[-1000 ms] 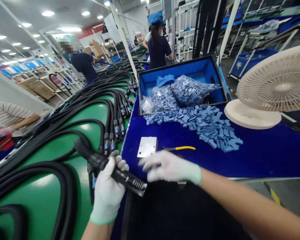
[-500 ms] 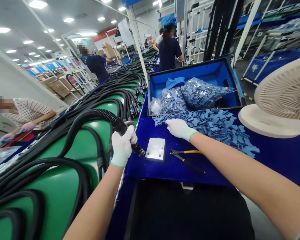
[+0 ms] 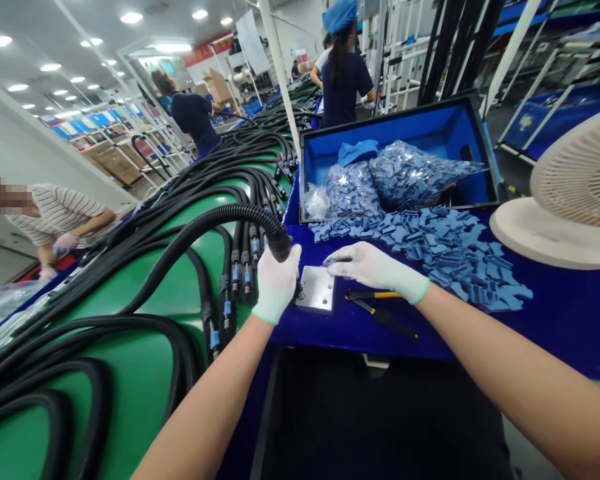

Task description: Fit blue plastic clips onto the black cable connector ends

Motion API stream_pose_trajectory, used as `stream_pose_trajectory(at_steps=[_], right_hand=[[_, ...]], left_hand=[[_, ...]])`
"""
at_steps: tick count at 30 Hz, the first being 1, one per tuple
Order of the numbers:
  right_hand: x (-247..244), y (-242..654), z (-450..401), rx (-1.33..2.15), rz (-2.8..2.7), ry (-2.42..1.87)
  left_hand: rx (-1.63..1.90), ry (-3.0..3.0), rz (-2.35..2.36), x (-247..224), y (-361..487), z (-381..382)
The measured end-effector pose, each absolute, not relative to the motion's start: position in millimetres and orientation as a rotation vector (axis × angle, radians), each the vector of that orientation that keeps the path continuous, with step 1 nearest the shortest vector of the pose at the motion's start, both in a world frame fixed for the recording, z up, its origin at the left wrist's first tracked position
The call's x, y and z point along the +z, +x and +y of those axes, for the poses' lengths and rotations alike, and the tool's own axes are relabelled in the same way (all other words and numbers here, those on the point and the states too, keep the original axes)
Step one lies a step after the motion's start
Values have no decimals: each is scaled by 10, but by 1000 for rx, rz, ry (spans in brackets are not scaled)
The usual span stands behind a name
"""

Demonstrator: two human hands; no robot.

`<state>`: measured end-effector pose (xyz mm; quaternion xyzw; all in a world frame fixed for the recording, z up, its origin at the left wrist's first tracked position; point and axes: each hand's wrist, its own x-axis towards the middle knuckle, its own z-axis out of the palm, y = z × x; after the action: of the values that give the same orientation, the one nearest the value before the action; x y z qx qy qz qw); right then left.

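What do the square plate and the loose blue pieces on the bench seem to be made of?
The square plate looks like bare aluminium or similar metal: pale silver sheen. The blue pieces look like moulded rubber or silicone: matte, soft-edged.

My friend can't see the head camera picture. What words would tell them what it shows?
Over a blue table, the gloved left hand grips a black cable, and the gloved right hand holds a small blue piece near a metal plate. A heap of blue pieces lies beside them.

Metal plate [image 3: 316,289], pliers [image 3: 375,295] just right, cables [image 3: 220,215] left
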<state>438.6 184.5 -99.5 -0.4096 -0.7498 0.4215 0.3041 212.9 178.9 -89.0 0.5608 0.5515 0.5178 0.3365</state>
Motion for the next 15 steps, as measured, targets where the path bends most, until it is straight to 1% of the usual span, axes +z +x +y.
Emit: stream_pose_trajectory(at_steps=[4, 9, 15], right_hand=[[-892, 4038, 1760, 1126, -2040, -990], [-1064, 3681, 1892, 1189, -2057, -988], [-1146, 3584, 2049, 1228, -2095, -1032]], left_hand=[[1317, 1569, 1385, -877, 2028, 1846], [1298, 1564, 1339, -909, 1943, 1896], [1298, 1502, 1309, -989, 1955, 1956]])
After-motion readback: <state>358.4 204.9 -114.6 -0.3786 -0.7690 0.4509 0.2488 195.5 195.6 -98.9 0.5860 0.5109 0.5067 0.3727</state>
